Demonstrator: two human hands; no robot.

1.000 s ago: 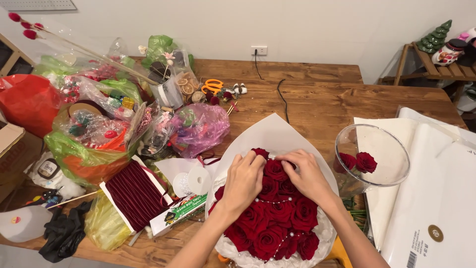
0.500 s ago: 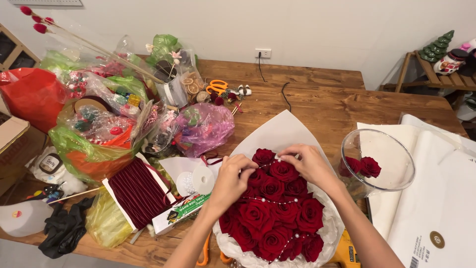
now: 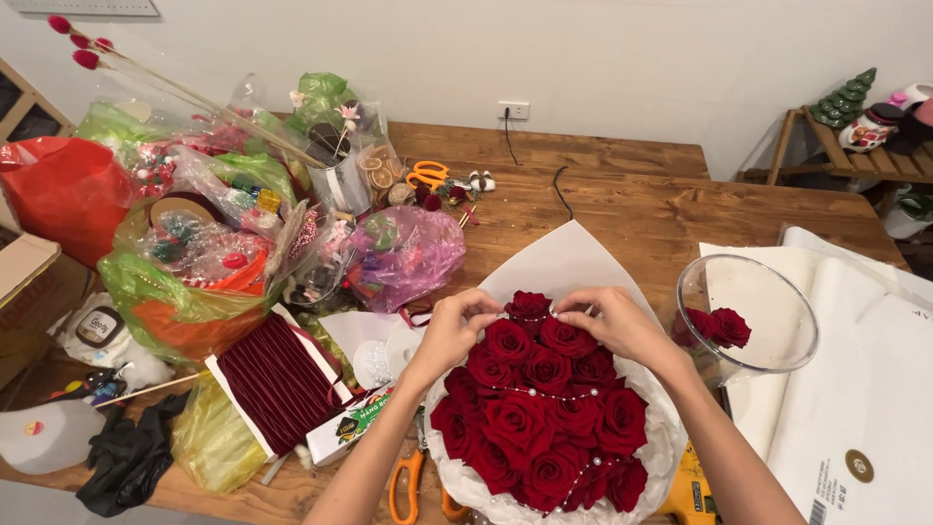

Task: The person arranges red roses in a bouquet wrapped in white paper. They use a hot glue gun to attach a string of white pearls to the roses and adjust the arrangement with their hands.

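The fingers of the left hand (image 3: 453,331) are bent in and pinch close together at the top red rose (image 3: 530,307) of the bouquet (image 3: 544,413). The fingers of the right hand (image 3: 612,321) are curled the same way and touch that rose from the other side. The fingertips of both hands almost meet over it. What they pinch is too small to tell.

The bouquet is a round bunch of dark red roses. It lies on the wooden table (image 3: 603,194), right in front of the person. A thin string of white pearl beads (image 3: 544,394) runs across the roses. White wrapping paper (image 3: 564,262) sits around the bunch and sticks up in a point behind it.

Just to the right stands a clear glass bowl (image 3: 768,292) with two more red roses (image 3: 719,328) inside. Past it lie big white paper sheets (image 3: 855,389).

To the left lies a card wound with dark red ribbon (image 3: 277,379). Orange-handled scissors (image 3: 413,481) peek out below the left arm. Farther left sit plastic bags full of craft bits (image 3: 194,262), a red bag (image 3: 58,194) and a black cloth (image 3: 131,457).
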